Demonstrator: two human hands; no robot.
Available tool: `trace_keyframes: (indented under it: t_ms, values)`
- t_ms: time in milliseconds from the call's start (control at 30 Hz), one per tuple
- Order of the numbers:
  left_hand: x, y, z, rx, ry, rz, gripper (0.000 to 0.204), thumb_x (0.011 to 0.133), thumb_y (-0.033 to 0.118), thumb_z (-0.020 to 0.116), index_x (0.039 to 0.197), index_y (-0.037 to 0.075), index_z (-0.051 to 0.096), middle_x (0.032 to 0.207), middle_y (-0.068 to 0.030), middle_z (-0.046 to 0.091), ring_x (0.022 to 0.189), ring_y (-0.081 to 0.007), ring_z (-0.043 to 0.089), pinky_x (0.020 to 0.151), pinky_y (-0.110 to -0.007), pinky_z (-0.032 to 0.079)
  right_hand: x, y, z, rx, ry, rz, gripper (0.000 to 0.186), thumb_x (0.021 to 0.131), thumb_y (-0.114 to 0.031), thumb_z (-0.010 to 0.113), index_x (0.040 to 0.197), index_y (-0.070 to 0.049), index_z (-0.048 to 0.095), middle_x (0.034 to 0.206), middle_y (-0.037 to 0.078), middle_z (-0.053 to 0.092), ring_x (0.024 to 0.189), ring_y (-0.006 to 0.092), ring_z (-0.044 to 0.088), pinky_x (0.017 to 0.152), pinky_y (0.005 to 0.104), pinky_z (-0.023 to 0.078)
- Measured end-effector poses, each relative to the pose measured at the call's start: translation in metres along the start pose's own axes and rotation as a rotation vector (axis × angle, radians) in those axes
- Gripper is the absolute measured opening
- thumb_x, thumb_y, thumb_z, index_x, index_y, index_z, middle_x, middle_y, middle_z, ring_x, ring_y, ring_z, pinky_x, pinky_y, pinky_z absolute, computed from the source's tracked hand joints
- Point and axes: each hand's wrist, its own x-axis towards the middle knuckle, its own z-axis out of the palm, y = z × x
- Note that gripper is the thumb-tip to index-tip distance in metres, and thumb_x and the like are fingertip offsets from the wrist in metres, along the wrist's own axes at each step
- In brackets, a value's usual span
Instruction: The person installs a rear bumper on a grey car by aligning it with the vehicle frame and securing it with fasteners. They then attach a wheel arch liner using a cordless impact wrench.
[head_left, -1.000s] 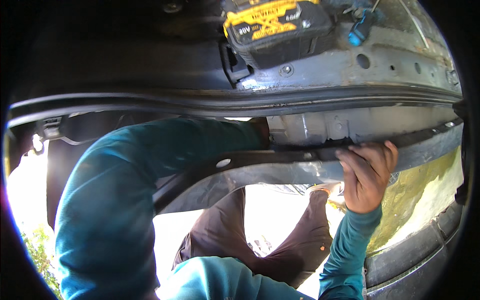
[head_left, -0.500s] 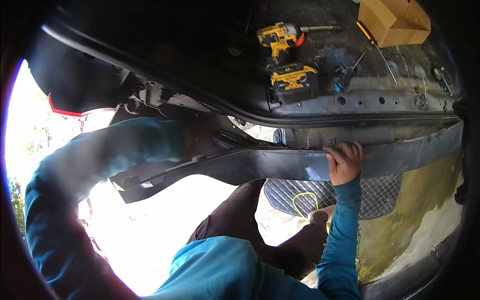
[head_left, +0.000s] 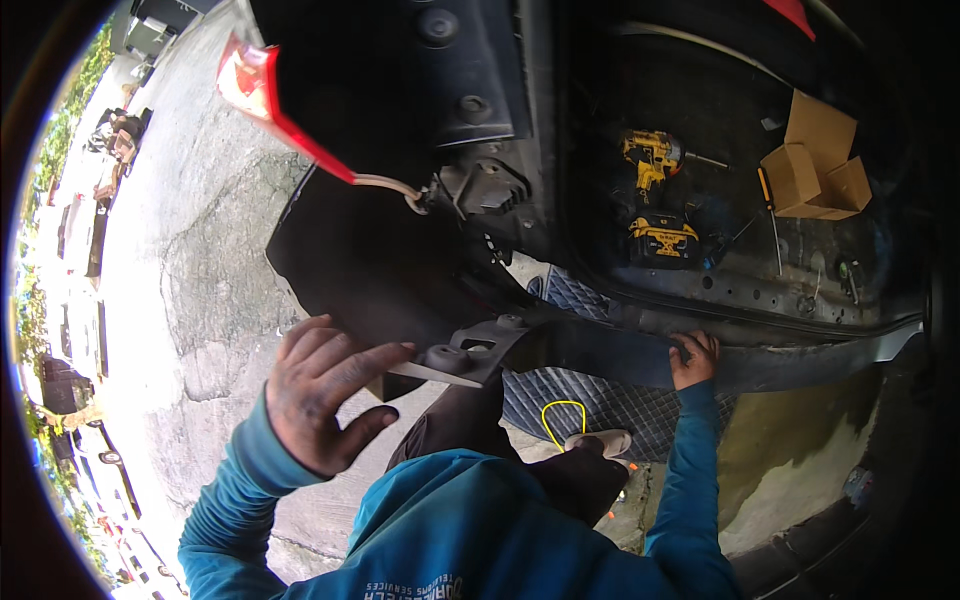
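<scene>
I'd fear the bumper (head_left: 610,355) tipping: my left hand (head_left: 325,402) is spread wide at eight o'clock, my right hand (head_left: 694,362) alone curled over it.

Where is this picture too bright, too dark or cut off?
Head view: sunlit ground washes out toward the left; head view: deep shadow surrounds the yellow drill; head view: the fisheye circle blackens the corners, while left hand and right hand look fairly sharp.

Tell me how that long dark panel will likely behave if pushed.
The long dark panel may flex, since its edge looks thin. With the right hand curled over it, away from its left end, that end could swing. Its smooth-looking face might be slippery.
</scene>
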Motion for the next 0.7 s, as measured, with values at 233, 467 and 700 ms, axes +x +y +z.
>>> trace_keyframes:
  t_ms: [233,467,700]
  values:
    - [-0.042,-0.007,0.029,-0.168,0.169,0.033,0.061,0.069,0.018,0.075,0.129,0.01,0.066,0.089,-0.0074,0.063,0.088,-0.0244,0.061,0.108,-0.051,0.034,0.006,-0.125,-0.027,0.256,-0.104,0.008,0.041,0.08,-0.016,0.073,0.12,-0.01,0.065,0.123,0.015,0.06,0.115,0.0344,0.056,0.105,0.0452,0.041]
    - [-0.046,-0.037,0.034,-0.293,0.278,0.172,0.062,0.069,0.017,0.073,0.131,0.016,0.066,0.096,-0.0087,0.064,0.093,-0.0227,0.065,0.103,-0.049,0.042,-0.014,-0.342,-0.057,1.018,-0.131,-0.051,0.06,0.087,-0.049,0.067,0.122,-0.001,0.058,0.126,0.019,0.053,0.128,0.0328,0.046,0.111,0.0469,0.033]
    - [-0.032,-0.076,0.023,-0.458,0.299,0.364,0.047,0.077,0.017,0.06,0.122,0.02,0.071,0.102,-0.0121,0.068,0.095,-0.0243,0.067,0.095,-0.043,0.05,-0.01,-0.397,-0.044,1.048,0.053,0.096,0.063,0.084,-0.055,0.073,0.118,-0.008,0.048,0.125,0.016,0.052,0.13,0.0296,0.042,0.117,0.0483,0.024]
